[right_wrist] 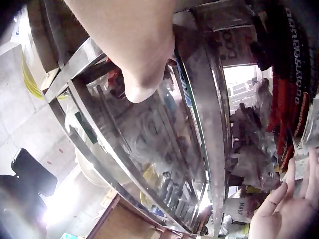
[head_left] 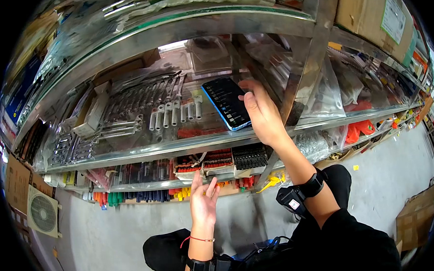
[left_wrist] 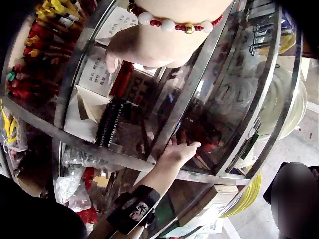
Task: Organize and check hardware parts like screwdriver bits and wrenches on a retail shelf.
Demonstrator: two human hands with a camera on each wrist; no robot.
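Observation:
A phone [head_left: 225, 103] with a blue edge and a lit dark screen lies tilted at the front of the middle shelf [head_left: 154, 150], right of several silver sockets [head_left: 175, 113]. My right hand [head_left: 267, 119] is at its right edge, fingers relaxed and thumb beside the screen; contact is unclear. In the left wrist view that right hand [left_wrist: 177, 152] has its fingers spread. Below the shelf, my left hand [head_left: 204, 204] hangs palm up with loosely extended fingers, holding nothing, near the boxes of black and red tools [head_left: 218, 159]. The left hand [right_wrist: 284, 214] also shows in the right wrist view.
Wrenches [head_left: 152, 92] lie left of the sockets. A metal post [head_left: 304, 73] rises right of my right hand, with plastic-bagged goods [head_left: 324, 94] beyond. Above is another loaded shelf. A cardboard box [head_left: 416, 216] stands on the floor at right, a fan unit [head_left: 43, 211] at left.

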